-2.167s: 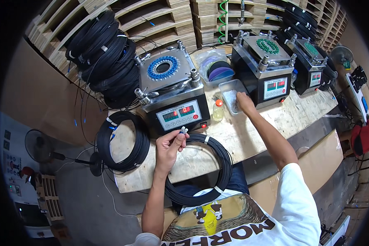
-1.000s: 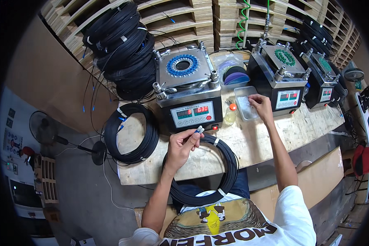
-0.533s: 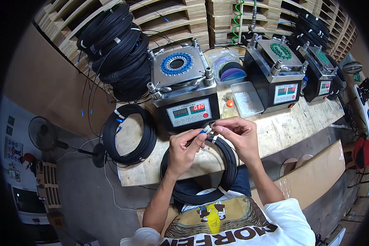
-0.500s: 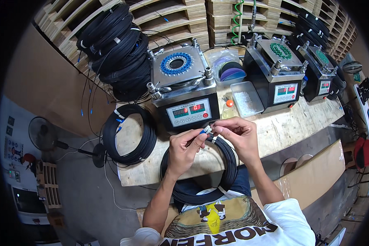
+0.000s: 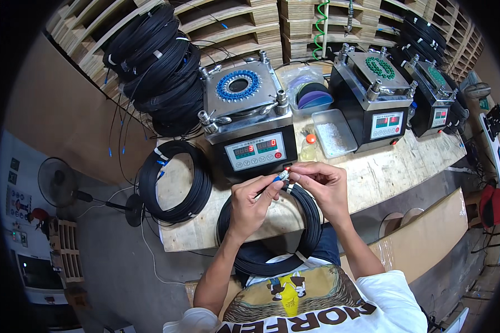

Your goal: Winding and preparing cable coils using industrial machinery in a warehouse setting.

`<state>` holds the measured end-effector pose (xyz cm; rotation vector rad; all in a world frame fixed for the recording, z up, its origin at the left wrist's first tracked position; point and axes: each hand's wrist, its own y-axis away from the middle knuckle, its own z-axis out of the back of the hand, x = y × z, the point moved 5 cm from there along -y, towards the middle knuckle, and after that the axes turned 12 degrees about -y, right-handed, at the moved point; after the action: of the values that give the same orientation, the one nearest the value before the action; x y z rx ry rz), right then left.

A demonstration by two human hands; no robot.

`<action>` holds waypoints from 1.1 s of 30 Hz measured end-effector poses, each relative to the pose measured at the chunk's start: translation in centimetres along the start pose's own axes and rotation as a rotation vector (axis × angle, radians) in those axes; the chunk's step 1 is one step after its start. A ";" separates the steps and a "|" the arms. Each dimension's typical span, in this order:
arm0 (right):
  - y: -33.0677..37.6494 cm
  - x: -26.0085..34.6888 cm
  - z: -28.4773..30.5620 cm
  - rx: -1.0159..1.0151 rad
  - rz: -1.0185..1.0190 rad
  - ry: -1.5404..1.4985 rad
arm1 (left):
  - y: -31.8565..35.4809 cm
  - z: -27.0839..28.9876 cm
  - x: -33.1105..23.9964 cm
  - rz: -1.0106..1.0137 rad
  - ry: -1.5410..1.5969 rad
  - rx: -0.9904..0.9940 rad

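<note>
Pinching a cable plug over the worktop (image 5: 372,172).
We are clamping both grips, left hand (image 5: 250,202) and right hand (image 5: 325,186), on a small, seemingly blue plug (image 5: 281,176).

Bare bench (image 5: 394,166) right of hands; machine (image 5: 250,130) just ahead, cable coil (image 5: 175,180) left.

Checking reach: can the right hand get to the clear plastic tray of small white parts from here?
Probably yes. The clear plastic tray lies just beyond the right hand on the wooden bench, with nothing between; but that hand is pinching the small blue-tipped connector.
</note>
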<state>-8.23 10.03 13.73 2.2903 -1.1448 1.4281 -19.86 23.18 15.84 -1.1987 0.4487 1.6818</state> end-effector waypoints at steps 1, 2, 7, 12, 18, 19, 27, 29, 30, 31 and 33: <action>0.1 0.0 0.0 -0.009 0.003 0.006 | 0.0 0.0 0.0 0.002 -0.005 -0.004; 0.2 0.0 -0.1 -0.009 0.002 0.006 | 0.0 0.0 0.0 0.003 -0.005 -0.005; 0.2 0.0 0.1 0.011 0.046 0.055 | -0.1 -0.1 -0.2 -0.028 -0.063 -0.039; 0.2 -0.8 0.1 0.011 0.007 0.023 | 0.1 -0.2 0.2 -0.009 -0.073 -0.034; 0.3 -1.3 -0.3 0.002 0.013 0.041 | 0.2 0.1 0.4 -0.010 -0.070 -0.071; 0.3 -1.3 -0.3 0.002 0.019 0.048 | 0.2 0.0 0.4 -0.001 -0.062 -0.072; -0.9 -0.5 0.5 0.080 -0.120 0.160 | 0.4 -0.2 1.6 0.037 -0.007 -0.072; -2.7 -0.1 2.7 -0.013 -0.036 0.236 | 0.4 -0.4 1.9 0.057 0.027 -0.061; -4.0 -0.5 4.6 -0.035 0.004 0.390 | 0.5 -0.1 1.7 0.066 0.032 -0.072; -5.4 -0.7 7.0 -0.065 0.044 0.552 | 0.5 -0.1 1.7 0.071 0.043 -0.078; -8.0 -0.7 11.5 -0.158 0.087 0.857 | 0.6 0.0 2.3 0.078 0.038 -0.069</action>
<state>5.01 9.56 9.00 1.2726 -1.0060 1.9580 -20.49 24.08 13.69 -1.2795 0.4696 1.7559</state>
